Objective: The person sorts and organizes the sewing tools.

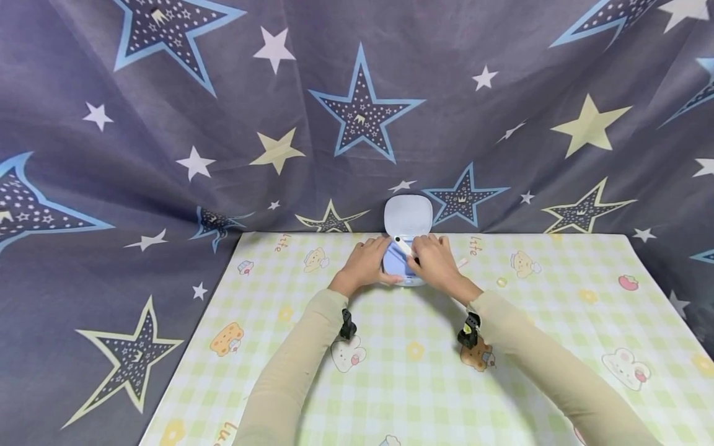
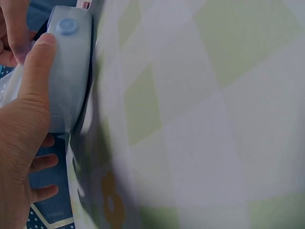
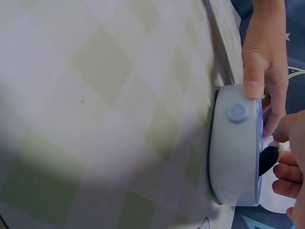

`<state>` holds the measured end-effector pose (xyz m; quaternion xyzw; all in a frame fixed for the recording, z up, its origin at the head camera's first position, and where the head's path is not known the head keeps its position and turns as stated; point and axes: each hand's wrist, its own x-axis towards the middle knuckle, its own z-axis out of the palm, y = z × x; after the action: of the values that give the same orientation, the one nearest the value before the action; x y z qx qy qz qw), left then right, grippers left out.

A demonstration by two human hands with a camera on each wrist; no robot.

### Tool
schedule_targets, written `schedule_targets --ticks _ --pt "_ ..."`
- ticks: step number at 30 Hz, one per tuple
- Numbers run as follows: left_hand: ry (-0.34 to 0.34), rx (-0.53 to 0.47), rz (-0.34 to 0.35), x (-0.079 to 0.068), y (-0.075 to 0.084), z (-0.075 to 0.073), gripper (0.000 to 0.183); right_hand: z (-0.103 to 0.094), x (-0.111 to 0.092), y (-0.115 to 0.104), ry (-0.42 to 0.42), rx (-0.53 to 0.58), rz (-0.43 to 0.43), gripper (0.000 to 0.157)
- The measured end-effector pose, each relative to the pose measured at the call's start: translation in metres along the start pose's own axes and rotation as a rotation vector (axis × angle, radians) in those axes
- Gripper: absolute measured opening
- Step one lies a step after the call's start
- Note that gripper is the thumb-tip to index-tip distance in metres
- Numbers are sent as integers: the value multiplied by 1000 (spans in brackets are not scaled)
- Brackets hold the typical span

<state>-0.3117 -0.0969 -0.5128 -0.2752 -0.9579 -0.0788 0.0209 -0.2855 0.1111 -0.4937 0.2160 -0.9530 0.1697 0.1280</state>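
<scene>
A small pale case with a blue inside stands near the table's far edge, its rounded lid raised at the back. A round blue button sits on its front wall. My left hand holds the case at its left side, thumb at the front rim. Between the fingers of my right hand is a slim white stick-like item with a dark spot at its far end, slanting over the open case. A black rounded end shows below the right fingers; the rest is hidden by that hand.
A table with a green-and-white checked cloth printed with cartoon animals spreads in front of me. Right behind its far edge hangs a dark curtain with stars. Black wrist straps sit at both sleeves.
</scene>
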Motion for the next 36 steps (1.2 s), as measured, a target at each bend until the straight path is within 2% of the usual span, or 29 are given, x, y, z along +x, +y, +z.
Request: schedule_targets --ticks 7,23,30,36 --pt "2 11 -2 1 -1 0 109 2 1 0 -9 -28 0 18" --pt "1 22 3 0 0 -1 110 18 -2 1 42 -97 -47 20" --pt "-7 10 -3 0 -1 2 110 21 -4 1 7 -78 -21 18" --pt "-14 20 -10 2 -2 3 111 21 -2 1 -25 -14 6 17"
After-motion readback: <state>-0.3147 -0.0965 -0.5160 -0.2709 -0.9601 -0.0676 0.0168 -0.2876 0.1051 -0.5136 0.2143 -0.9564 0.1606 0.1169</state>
